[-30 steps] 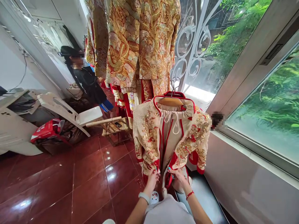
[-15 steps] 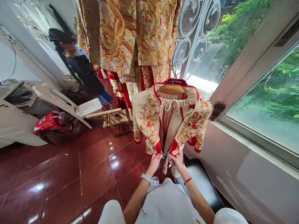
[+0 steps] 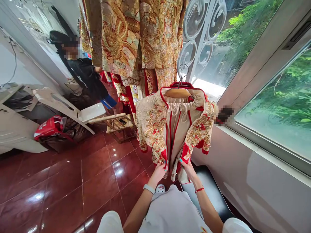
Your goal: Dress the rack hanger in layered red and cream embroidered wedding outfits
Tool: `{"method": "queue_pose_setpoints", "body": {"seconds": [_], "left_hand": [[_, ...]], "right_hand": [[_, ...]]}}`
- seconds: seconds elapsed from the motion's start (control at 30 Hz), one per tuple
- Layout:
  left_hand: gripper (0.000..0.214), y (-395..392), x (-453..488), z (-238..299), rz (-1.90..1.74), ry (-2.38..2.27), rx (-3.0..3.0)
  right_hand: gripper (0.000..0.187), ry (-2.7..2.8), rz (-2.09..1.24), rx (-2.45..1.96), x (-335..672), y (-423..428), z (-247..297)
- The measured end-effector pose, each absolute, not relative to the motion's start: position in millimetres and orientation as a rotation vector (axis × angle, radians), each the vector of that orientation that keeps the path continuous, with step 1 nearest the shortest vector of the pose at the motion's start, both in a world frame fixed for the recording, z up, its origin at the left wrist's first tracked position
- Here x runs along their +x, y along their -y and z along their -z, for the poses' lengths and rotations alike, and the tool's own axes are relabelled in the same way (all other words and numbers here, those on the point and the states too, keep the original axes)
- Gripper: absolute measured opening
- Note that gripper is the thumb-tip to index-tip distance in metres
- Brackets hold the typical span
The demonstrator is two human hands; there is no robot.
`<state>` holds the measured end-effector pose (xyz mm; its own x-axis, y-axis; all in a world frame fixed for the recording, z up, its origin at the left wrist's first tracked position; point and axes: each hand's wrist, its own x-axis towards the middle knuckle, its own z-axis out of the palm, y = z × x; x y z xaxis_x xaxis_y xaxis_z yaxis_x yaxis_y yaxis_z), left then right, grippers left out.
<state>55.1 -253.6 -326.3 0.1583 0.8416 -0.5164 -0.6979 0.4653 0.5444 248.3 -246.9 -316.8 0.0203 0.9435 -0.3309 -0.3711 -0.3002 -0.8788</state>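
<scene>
A beaded cream-and-gold jacket point(image 3: 153, 124) with red trim hangs in front of me on a wooden hanger point(image 3: 176, 93). Its front stands open, showing a beige lining and a tied drawstring at the neck. My left hand point(image 3: 160, 171) grips the lower front edge on the left, beside a red patch. On the other side, my right hand point(image 3: 189, 168) pinches the opposite front edge by its red lining. Both hands are closed on the cloth, and the fabric hides some of their fingertips.
Gold embroidered garments point(image 3: 121, 38) hang behind the jacket. A bamboo chair point(image 3: 119, 123), a white plastic chair point(image 3: 91, 111) and a red bag point(image 3: 51, 127) are to the left, near a person in dark clothes point(image 3: 85, 76). At right are a black padded seat point(image 3: 209, 187) and a window point(image 3: 279, 106).
My hands have moved slightly apart, spreading the jacket's two front edges wider. My right hand has shifted up and outward a little. The view has shifted slightly.
</scene>
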Motion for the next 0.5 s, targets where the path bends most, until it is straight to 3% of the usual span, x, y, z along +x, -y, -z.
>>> {"method": "queue_pose_setpoints", "body": {"seconds": [0.1, 0.33, 0.5], "left_hand": [[0.019, 253, 57, 315, -1.087, -0.823, 0.217], [0.022, 247, 59, 299, -1.027, -0.870, 0.261], [0.037, 238, 48, 287, -0.956, -0.936, 0.364]], "right_hand": [[0.062, 0.678, -1.526, -1.171, 251, 250, 314], [0.054, 0.771, -1.631, -1.097, 248, 257, 308], [0.065, 0.740, -1.613, -1.133, 229, 261, 310]]}}
